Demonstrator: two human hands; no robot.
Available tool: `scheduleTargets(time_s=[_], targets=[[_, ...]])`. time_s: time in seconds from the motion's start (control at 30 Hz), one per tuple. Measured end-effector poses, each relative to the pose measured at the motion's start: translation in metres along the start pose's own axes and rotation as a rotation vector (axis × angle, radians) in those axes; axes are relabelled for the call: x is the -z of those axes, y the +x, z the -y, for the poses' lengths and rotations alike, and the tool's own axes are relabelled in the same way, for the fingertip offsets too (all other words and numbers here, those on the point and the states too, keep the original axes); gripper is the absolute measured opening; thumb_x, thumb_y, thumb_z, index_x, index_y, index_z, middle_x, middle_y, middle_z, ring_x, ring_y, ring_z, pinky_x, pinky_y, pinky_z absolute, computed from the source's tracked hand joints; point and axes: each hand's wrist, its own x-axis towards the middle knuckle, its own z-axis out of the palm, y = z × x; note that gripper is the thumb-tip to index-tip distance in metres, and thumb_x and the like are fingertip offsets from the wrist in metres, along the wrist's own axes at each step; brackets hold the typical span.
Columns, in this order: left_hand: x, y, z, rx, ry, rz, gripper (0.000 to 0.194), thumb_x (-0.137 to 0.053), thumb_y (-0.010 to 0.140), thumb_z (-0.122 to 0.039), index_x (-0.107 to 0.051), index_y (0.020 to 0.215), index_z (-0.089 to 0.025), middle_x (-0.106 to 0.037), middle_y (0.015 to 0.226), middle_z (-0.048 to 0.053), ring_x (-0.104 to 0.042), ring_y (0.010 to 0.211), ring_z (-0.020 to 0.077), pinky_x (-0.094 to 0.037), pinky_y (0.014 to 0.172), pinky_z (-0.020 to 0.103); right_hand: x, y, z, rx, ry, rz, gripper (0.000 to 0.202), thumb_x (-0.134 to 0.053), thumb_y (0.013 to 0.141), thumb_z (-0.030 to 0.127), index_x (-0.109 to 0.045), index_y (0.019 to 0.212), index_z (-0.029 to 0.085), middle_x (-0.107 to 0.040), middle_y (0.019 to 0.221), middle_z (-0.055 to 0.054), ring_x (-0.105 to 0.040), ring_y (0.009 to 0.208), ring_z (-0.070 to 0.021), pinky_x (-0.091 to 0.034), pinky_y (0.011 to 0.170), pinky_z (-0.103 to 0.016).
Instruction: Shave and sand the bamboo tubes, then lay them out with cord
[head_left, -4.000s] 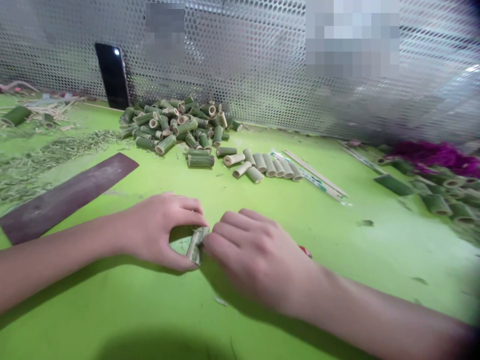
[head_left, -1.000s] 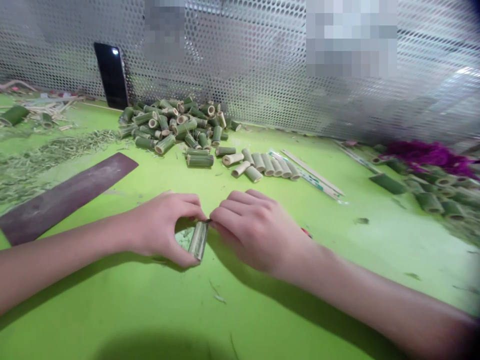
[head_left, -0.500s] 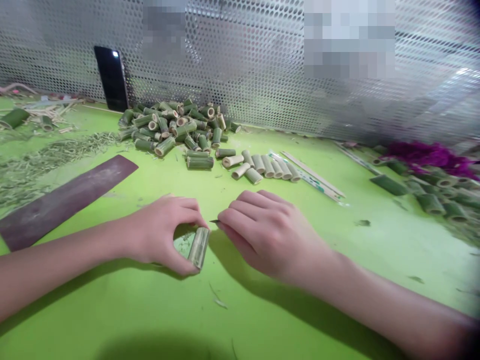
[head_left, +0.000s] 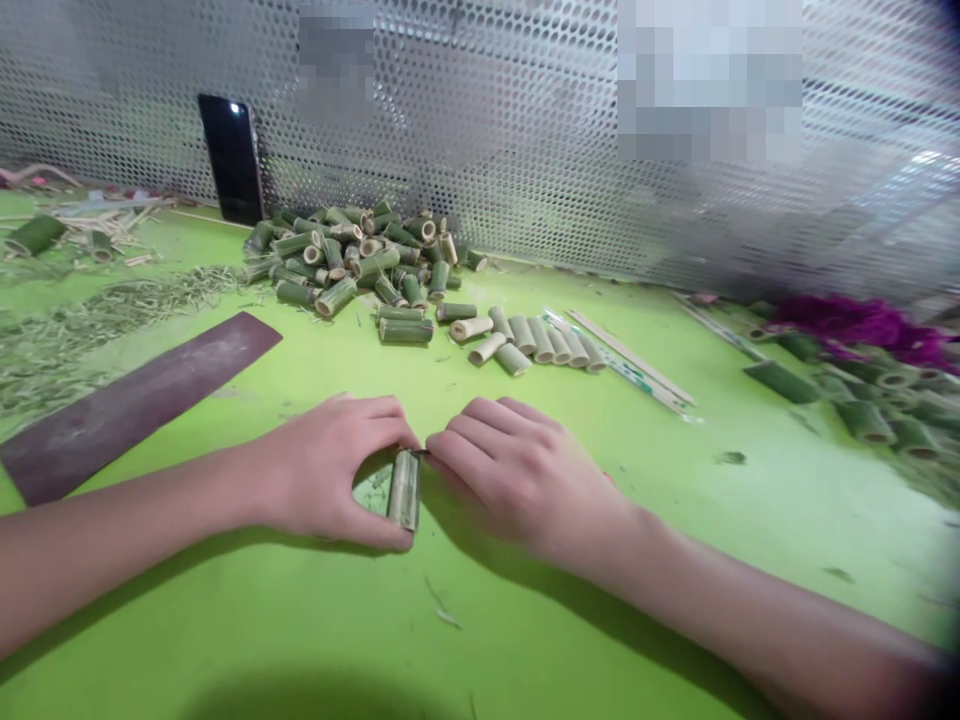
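Note:
My left hand (head_left: 337,475) grips a short bamboo piece (head_left: 404,490) by its two ends, between thumb and fingers. The piece is partly peeled, with pale and green streaks along its side. Closed around a knife is my right hand (head_left: 517,465). Only the knife's dark, pointed blade tip (head_left: 423,453) shows clearly, at the upper end of the bamboo piece; its handle is hidden in my fist. Fine green shavings lie on the green table (head_left: 300,620) inside the curve of my left hand.
Behind my hands is a heap of green bamboo pieces (head_left: 375,262), with pale peeled pieces (head_left: 555,340) and thin sticks (head_left: 634,355) beside it. A purple-brown strip (head_left: 142,405) lies left. A phone (head_left: 232,160) leans on the perforated metal wall (head_left: 510,120). Purple fibres (head_left: 862,325) lie right.
My right hand has moved a little left, bringing the blade tip to the bamboo's upper end. The bamboo piece is turned slightly more upright in my left hand.

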Motion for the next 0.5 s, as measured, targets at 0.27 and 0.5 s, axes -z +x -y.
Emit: scheduleTargets(time_s=[0.27,0.5], targets=[[0.0003,-0.0001,0.0015,-0.033,-0.028,-0.022,0.047,-0.077,0.076,-0.052,-0.068,0.111,-0.021,-0.065,0.107,0.004,-0.062,0.097,0.0265,-0.053,0.085,0.042,0.0002,0.0026,0.0047,0.006,-0.079,0.021,0.020,-0.052,0.099,0.011,-0.068,0.089,0.013,-0.067,0.079,-0.003,-0.054,0.074,-0.0175,-0.039,0.069,-0.032],[0.0005,-0.0011,0.0106,-0.070,-0.084,-0.074,0.052,-0.078,0.076,-0.043,-0.067,0.122,-0.021,-0.067,0.106,0.005,-0.062,0.092,0.0246,-0.052,0.083,0.040,-0.0025,0.0018,-0.0008,-0.025,-0.070,0.055,0.016,-0.054,0.098,0.010,-0.067,0.091,0.015,-0.069,0.078,-0.001,-0.057,0.071,-0.0160,-0.038,0.069,-0.032]])
